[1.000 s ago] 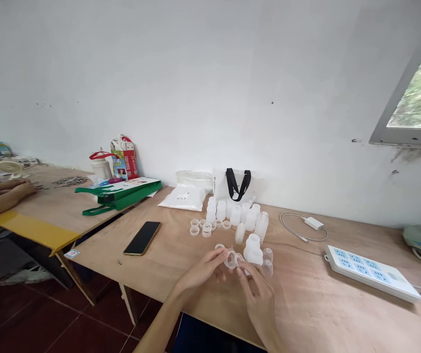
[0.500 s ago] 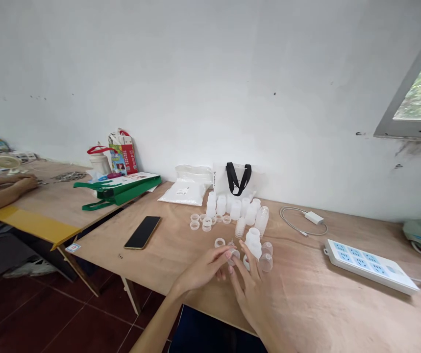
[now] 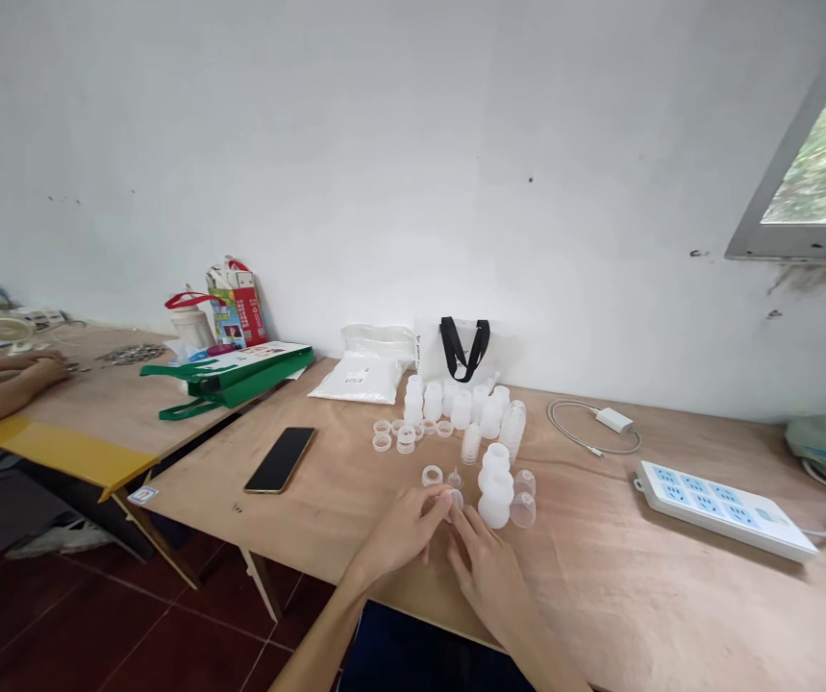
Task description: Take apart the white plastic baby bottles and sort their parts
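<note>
Between the fingertips of both hands, near the table's front edge, is a small translucent piece (image 3: 455, 500). My left hand (image 3: 402, 531) pinches it from the left. My right hand (image 3: 483, 557) has its fingers bent against it from the right. Just beyond the fingers lie a translucent ring (image 3: 432, 475) and a clear nipple-shaped piece (image 3: 454, 479). White wavy bottles (image 3: 496, 487) stand right of my right hand, with clear caps (image 3: 523, 509) beside them. Farther back are several rings (image 3: 405, 440), a stack of clear rings (image 3: 471, 444) and more white bottles (image 3: 462, 409).
A phone (image 3: 280, 460) lies left. Behind are a white plastic package (image 3: 359, 378) and a white bag (image 3: 431, 356) with black handles. A cable adapter (image 3: 613, 420) and power strip (image 3: 722, 509) lie right. A green bag (image 3: 250, 375) and another person's arms (image 3: 12, 384) are at far left.
My right hand's fingers have drawn down and closer together, away from the white bottles, which now show more fully. The view has shifted slightly.
</note>
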Motion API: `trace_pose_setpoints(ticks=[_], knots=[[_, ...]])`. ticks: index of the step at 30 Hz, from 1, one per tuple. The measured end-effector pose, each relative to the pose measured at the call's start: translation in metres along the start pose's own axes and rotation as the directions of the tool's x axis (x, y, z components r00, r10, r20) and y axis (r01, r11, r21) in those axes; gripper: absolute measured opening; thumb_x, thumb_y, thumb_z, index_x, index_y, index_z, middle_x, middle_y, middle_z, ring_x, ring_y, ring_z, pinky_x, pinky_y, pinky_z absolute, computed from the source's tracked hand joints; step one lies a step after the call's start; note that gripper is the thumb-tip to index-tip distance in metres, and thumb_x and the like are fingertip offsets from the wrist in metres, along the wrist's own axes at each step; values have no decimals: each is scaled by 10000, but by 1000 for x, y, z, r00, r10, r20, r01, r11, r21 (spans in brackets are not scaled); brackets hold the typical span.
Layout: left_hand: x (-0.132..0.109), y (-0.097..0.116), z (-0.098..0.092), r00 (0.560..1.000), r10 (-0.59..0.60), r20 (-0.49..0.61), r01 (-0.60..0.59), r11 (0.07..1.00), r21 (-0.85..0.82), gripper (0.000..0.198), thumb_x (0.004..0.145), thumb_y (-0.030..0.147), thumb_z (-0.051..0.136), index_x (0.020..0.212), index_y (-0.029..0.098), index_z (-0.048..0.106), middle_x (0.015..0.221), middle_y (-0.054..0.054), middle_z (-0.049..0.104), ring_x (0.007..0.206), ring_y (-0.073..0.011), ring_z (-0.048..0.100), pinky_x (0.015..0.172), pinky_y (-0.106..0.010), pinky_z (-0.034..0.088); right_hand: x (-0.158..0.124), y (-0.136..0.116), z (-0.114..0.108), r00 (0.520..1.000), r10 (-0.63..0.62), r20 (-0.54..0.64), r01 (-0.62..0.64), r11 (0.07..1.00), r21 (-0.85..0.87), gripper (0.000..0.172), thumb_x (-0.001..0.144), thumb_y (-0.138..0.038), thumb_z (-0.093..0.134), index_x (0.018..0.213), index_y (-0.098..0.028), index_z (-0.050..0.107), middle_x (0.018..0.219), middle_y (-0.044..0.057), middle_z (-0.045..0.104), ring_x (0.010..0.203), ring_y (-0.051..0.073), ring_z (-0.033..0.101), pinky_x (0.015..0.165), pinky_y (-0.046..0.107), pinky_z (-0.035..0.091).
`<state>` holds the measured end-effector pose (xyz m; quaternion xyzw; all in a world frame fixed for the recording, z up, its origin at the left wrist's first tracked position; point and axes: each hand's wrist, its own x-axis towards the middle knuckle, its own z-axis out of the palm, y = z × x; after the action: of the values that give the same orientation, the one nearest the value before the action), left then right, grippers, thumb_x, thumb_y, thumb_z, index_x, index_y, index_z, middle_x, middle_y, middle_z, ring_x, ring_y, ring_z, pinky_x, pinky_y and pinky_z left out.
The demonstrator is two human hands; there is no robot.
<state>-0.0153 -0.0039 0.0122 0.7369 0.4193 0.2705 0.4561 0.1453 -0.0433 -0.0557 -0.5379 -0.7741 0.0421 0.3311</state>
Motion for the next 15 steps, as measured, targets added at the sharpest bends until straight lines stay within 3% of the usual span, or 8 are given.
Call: trace_pose_setpoints(ticks=[3, 7, 11, 15], knots=[[3, 1, -1, 1000, -2, -13, 2, 1000, -6, 488, 963, 548, 448, 1220, 190, 657, 815, -25, 687, 428, -101, 524, 478, -237, 432, 0, 0, 2, 1000, 18, -18, -18, 1000, 18, 496, 909, -158, 451, 1396, -226, 520, 1193, 95, 669, 1018, 236, 687, 779, 342, 603], [5, 0, -10, 998, 3, -62, -6, 999, -43, 464, 944, 532, 485, 1153, 167, 682, 857, -48, 704, 485, -110, 522, 485, -235, 447, 1, -2, 1, 998, -26, -58, 33, 993, 117, 499, 955, -198, 420, 1449, -252, 466, 1290, 100, 639, 1121, 248, 652, 857, 394, 595], [-1, 4, -19, 999, -3, -48, 1, 998, -57, 438, 940, 502, 502, 1148, 157, 674, 891, -57, 709, 546, -116, 536, 516, -226, 451, 1, -8, -6, 996, 16, -84, 11, 948, 318, 396, 997, -293, 414, 1378, -231, 507, 1216, 113, 679, 970, 236, 697, 832, 404, 599], [-9, 15, -20, 997, 54, 47, -51, 996, -67, 386, 950, 454, 498, 1146, 174, 676, 902, -56, 697, 749, -179, 612, 558, -228, 460, 3, -15, -12, 974, 151, -166, -68, 903, 424, 325, 1014, -362, 431, 1307, -252, 515, 1077, 65, 734, 785, 188, 722, 636, 294, 613]])
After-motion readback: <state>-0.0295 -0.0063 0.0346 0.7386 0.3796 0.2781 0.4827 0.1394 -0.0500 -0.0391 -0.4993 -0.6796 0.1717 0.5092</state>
